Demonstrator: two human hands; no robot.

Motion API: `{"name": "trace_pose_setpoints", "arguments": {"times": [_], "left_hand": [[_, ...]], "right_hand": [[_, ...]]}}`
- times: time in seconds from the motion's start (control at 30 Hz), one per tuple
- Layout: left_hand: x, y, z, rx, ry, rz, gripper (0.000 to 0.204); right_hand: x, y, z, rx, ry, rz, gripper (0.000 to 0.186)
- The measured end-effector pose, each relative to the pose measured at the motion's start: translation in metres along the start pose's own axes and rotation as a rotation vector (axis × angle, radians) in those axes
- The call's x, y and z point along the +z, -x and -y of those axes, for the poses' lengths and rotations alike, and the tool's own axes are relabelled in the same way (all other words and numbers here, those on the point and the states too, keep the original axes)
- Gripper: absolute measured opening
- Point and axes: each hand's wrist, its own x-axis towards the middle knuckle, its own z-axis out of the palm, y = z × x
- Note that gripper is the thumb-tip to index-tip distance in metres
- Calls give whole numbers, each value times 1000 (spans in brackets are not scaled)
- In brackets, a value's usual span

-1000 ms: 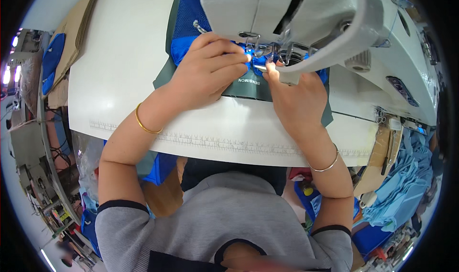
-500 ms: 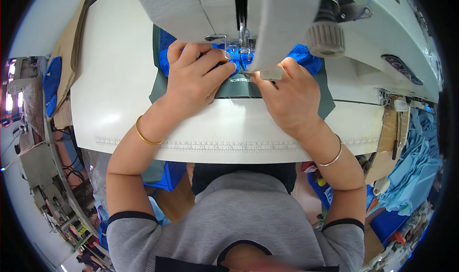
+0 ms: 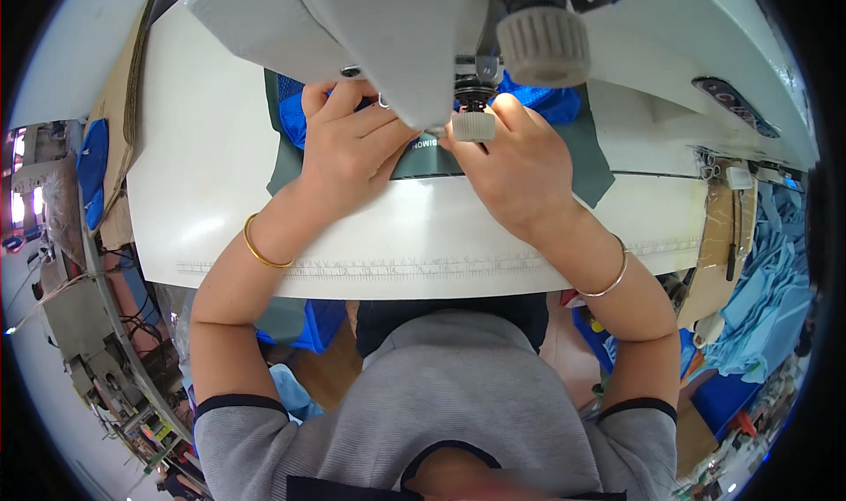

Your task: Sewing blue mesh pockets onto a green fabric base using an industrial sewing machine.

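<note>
A dark green fabric piece (image 3: 592,161) with pale lettering lies under the white sewing machine head (image 3: 392,34). Bright blue mesh fabric (image 3: 548,104) is layered on it, showing on both sides of the machine head. My left hand (image 3: 351,148) is closed at the blue fabric's left part, fingers bent and thumb pressed toward the needle area. My right hand (image 3: 522,168) bears down on the green piece's right part with curled fingers; a thin dark sliver shows between them, too small to name. The machine head hides the needle, presser foot and right fingertips.
A printed ruler (image 3: 397,270) runs along the front of the white table (image 3: 203,184). Light blue fabric pieces (image 3: 765,281) hang in a heap at the right. Cardboard (image 3: 119,104) stands at the left, and a blue bin (image 3: 319,325) sits below the table.
My viewpoint has shifted, so the machine head now covers the needle and presser foot that showed before. Both hands keep nearly the same places on the fabric.
</note>
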Motion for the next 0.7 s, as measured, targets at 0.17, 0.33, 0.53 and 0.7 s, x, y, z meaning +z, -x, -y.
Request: {"name": "trace_pose_setpoints", "arguments": {"times": [0.17, 0.33, 0.53, 0.7], "left_hand": [[-2, 3, 1, -7, 27, 37, 21], [-3, 3, -1, -16, -5, 35, 22], [-2, -1, -4, -19, 20, -9, 21], [0, 1, 2, -59, 97, 35, 20]], "right_hand": [[-15, 4, -5, 42, -88, 67, 21], [-4, 7, -2, -95, -183, 133, 24], [0, 12, -4, -117, -238, 143, 19], [-2, 8, -3, -114, -243, 190, 18]]}}
